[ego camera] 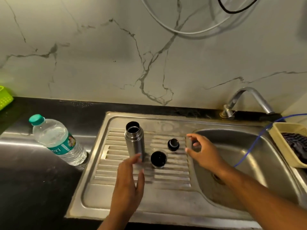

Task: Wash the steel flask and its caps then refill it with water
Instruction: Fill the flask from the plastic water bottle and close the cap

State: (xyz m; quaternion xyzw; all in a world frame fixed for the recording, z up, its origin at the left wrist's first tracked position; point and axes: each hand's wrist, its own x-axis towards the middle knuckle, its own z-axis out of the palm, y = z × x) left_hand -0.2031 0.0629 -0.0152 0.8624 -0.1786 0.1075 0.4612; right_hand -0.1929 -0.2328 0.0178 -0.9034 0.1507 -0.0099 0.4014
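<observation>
Starting far to the left of the steel flask (134, 140), a green basket (5, 98) sits at the edge of the dark counter. Closer to the flask, also on its left, stands a plastic water bottle (58, 141) with a green lid on. The flask itself stands up straight on the ribbed drain board (166, 193), and its mouth is open. The left hand (129, 183) is right at the foot of the flask with its fingers out long and holding nothing; it is blurry, so I cannot tell if it touches the flask. Just to the right of the flask sits the big cap (158, 159), and a bit further right the small cap (173, 144). Right of that, the right hand (202, 151) hangs over the board with its fingers loosely bent and nothing in them. Further right of the flask is the sink bowl (249, 156), with the tap (249, 100) behind it and a tan basket (282, 143) past it. No water is running. I think the washing has not begun and the parts are just laid out. Next, a hand needs to wrap firmly round the flask, carry it right to the sink bowl, and the tap must be turned on.
</observation>
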